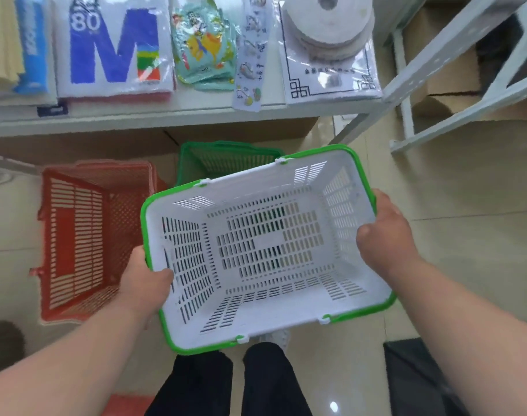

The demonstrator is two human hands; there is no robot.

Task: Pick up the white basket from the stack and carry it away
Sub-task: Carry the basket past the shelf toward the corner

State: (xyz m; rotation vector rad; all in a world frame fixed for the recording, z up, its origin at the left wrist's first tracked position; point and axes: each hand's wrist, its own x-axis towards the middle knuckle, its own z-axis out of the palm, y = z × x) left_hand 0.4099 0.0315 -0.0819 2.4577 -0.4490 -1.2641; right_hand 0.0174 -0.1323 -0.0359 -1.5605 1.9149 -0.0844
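White basket, green-rimmed and empty, is held in the air between both hands, in front of and above the green basket and beside the red basket, both on the floor. Left hand clamps the basket's near-left rim, thumb inside, fingers wrapped under; right hand clamps the right rim, fingers curled over the edge. The lift appears complete; the carrying step is in hand. The next move calls for turning away from the shelf while keeping the basket level. Behind the baskets, the shelf carries packaged towels; the floor is glossy pale tile.
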